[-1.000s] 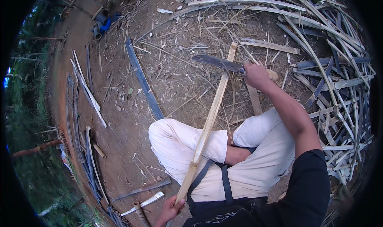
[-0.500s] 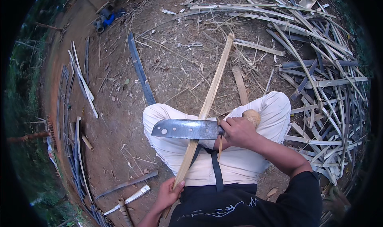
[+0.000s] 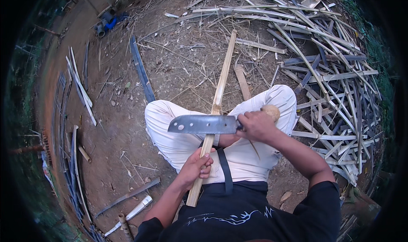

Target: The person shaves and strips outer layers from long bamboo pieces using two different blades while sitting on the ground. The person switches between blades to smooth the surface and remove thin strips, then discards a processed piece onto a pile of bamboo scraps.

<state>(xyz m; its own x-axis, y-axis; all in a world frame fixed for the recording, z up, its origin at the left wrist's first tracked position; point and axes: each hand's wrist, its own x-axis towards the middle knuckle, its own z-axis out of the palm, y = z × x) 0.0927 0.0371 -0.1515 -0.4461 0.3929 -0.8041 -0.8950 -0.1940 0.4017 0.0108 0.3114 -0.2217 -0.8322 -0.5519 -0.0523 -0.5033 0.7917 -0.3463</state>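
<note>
Right hand (image 3: 255, 126) clenched around the wooden handle of a broad cleaver (image 3: 203, 124), blade lying flat across a long bamboo strip (image 3: 216, 106). Left hand (image 3: 196, 165) wrapped around the strip's near end. The strip runs over the lap, far onto bare ground; split bamboo slats (image 3: 335, 89) piled right.

Left hand (image 3: 196, 166) was curled shut low near the waist; right hand (image 3: 256, 126) fisted higher up, elbow bent outward.
</note>
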